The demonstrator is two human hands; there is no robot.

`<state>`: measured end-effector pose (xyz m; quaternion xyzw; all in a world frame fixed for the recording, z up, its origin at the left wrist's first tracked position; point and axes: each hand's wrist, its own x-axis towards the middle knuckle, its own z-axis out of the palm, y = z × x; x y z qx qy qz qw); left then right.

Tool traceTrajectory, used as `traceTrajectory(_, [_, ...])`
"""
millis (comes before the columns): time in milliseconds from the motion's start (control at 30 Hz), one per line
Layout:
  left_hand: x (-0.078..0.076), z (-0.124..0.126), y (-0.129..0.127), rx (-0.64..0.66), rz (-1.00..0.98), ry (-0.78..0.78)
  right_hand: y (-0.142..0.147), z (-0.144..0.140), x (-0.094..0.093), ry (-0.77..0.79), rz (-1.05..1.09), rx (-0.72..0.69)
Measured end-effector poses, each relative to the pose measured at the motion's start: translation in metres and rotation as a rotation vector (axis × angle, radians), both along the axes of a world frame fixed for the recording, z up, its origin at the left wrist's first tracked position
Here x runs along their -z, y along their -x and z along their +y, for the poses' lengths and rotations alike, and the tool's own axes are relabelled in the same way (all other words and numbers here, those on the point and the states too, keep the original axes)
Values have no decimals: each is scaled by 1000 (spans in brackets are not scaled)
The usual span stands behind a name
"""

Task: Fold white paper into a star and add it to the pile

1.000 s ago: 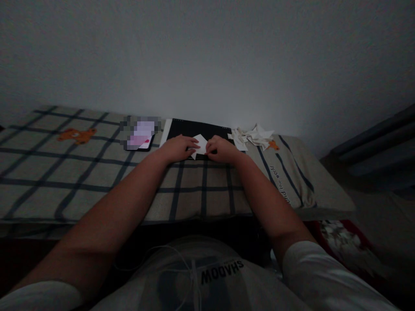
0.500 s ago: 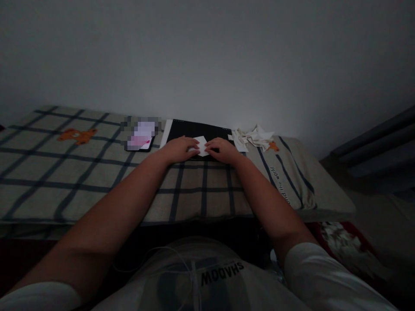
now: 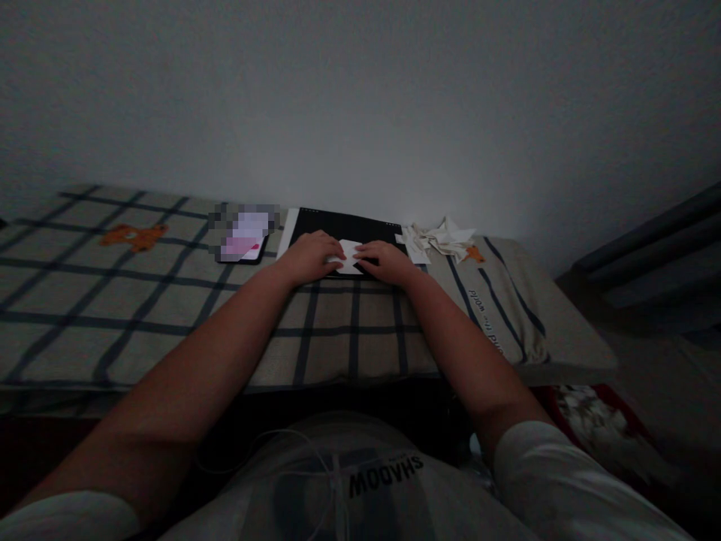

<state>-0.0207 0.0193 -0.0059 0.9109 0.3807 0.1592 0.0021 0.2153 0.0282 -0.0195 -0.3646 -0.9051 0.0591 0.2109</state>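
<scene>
**Both hands flat on a small white paper atop a dark board**

We see the left hand point(image 3: 309, 257) and the right hand point(image 3: 387, 261) side by side at the far edge of a plaid bedcover point(image 3: 140, 300), close to the wall point(image 3: 360, 98). Between them lies a small white paper point(image 3: 350, 257), resting on a black board point(image 3: 343, 225) that sits on the cover. The left hand lies palm down with its fingers together, fingertips pressing the left part of the paper. The right hand also lies palm down, its fingers stretched leftward over the right part of the paper and pressing on it. Neither hand lifts the paper; it stays flat on the board, mostly hidden except for a strip between the fingertips.

To the left of the board, just beside it, lies a phone point(image 3: 243, 234) with a lit, blurred screen. To the right of the board, a heap of white paper pieces point(image 3: 439, 237) rests on the cover, near the right hand but apart from it. An orange figure point(image 3: 133, 236) is printed on the cover far to the left.
</scene>
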Motion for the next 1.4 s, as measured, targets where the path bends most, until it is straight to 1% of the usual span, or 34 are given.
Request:
traceTrajectory(200, [-3, -4, -1, -129, 59, -13, 1, -5, -11, 2, -6, 6])
traceTrajectory(333, [-5, -5, -4, -179, 69, -25, 3, -10, -14, 9, 0, -5])
traceTrajectory(500, [-1, -3, -3, -158, 52, -25, 5, -9, -10, 29, 72, -61])
traceTrajectory(567, [2, 0, -2, -142, 50, -22, 4, -6, -6, 23, 107, -53])
traceTrajectory(633, [5, 3, -1, -117, 44, -16, 2, -2, -3, 0, 118, -15])
traceTrajectory(733, [8, 5, -2, -86, 29, 10, -1, 3, 2, -14, 69, 27])
traceTrajectory(833, [9, 6, -3, -78, 10, 45, -1, 5, 4, -18, 8, 18])
traceTrajectory(1033, [10, 6, -4, -44, -21, -20, 2, 5, 3, -83, -37, 11])
traceTrajectory(1167, [5, 0, -5, -120, 14, -62, 6, 4, 0, -143, -4, 18])
traceTrajectory(1267, [3, -3, -6, -131, 40, -66, 7, 0, -3, -138, 39, 19])
traceTrajectory(1400, [6, 0, -4, -100, 45, -51, 6, -5, -5, -105, 53, 34])
